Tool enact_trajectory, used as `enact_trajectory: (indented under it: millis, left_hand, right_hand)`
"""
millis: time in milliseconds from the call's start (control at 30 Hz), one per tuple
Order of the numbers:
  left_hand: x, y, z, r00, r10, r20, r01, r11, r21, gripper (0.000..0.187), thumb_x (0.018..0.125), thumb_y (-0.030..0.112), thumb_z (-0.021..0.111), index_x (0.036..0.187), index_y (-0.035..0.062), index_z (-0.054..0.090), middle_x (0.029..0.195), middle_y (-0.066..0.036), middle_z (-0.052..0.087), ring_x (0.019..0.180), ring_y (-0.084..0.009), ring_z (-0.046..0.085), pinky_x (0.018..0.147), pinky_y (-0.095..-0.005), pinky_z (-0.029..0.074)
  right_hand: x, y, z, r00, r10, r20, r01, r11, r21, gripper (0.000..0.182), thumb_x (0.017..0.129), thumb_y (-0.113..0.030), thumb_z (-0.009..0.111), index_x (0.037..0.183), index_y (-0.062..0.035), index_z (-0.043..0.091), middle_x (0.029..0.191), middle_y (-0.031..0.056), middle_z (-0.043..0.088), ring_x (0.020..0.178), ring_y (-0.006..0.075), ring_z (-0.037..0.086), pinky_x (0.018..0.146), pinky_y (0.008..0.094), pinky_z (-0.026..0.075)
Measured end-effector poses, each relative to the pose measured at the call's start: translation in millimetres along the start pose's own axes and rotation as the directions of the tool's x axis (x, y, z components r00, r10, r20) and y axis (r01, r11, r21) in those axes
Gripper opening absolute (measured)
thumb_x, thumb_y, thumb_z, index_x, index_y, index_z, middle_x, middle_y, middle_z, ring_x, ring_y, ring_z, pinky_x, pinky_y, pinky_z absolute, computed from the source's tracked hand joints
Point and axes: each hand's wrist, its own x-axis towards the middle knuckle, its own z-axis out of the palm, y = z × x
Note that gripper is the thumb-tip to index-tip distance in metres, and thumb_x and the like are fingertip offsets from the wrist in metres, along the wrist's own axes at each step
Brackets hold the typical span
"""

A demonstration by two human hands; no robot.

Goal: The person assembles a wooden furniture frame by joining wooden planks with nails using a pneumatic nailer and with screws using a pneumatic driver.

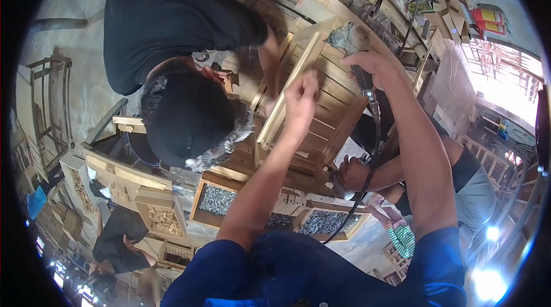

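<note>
A slatted wooden panel lies before me, with a long pale wooden strip along its left side. My left hand is above the panel beside this strip, slightly blurred. Its fingers are curled closed, and whatever they may hold is hidden. At the panel's upper right, my right hand is wrapped around the black handle of an air nail gun. The gun's bulky head looks wrapped in grey material, and a dark air hose hangs from the handle's end.
A co-worker in black leans in from the left, one arm reaching to the work. Another person's hand grips a metal tool at the right. Wooden trays of grey metal pieces stand nearer me. Boxes sit at upper right.
</note>
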Motion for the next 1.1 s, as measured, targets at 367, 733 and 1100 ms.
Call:
enact_trajectory:
  millis: [367, 733, 1100]
  left_hand:
    - [144, 91, 104, 0.831, 0.051, 0.554, -0.556, 0.113, 0.823, 0.034, 0.070, 0.035, 0.067, 0.089, 0.0097, 0.078, 0.090, -0.019, 0.073, 0.089, -0.0355, 0.072, 0.083, -0.0406, 0.056]
    - [149, 54, 129, 0.714, 0.270, 0.646, -0.667, -0.017, 0.745, 0.033, 0.078, 0.025, 0.062, 0.093, -0.0043, 0.069, 0.099, -0.030, 0.067, 0.099, -0.0458, 0.063, 0.088, -0.0506, 0.051]
    - [134, 65, 142, 0.854, -0.036, 0.519, -0.520, -0.109, 0.847, 0.056, 0.080, 0.057, 0.068, 0.104, 0.0070, 0.076, 0.101, -0.024, 0.072, 0.098, -0.0361, 0.069, 0.090, -0.0437, 0.052]
  right_hand:
    - [16, -12, 29, 0.996, -0.070, 0.050, 0.072, 0.997, -0.042, 0.016, 0.082, -0.011, 0.073, 0.096, -0.0099, 0.065, 0.081, 0.0010, 0.060, 0.068, 0.0102, 0.056, 0.051, 0.0274, 0.046]
    - [32, -3, 9, 0.993, -0.061, 0.099, 0.065, 0.997, -0.029, 0.037, 0.075, -0.011, 0.079, 0.108, -0.0082, 0.061, 0.095, 0.0058, 0.057, 0.081, 0.0186, 0.055, 0.065, 0.0318, 0.052]
    - [33, 13, 11, 0.971, -0.238, 0.032, 0.239, 0.970, -0.035, 0.018, 0.084, -0.013, 0.072, 0.100, -0.0101, 0.065, 0.079, 0.0025, 0.056, 0.064, 0.0159, 0.052, 0.053, 0.0324, 0.047]
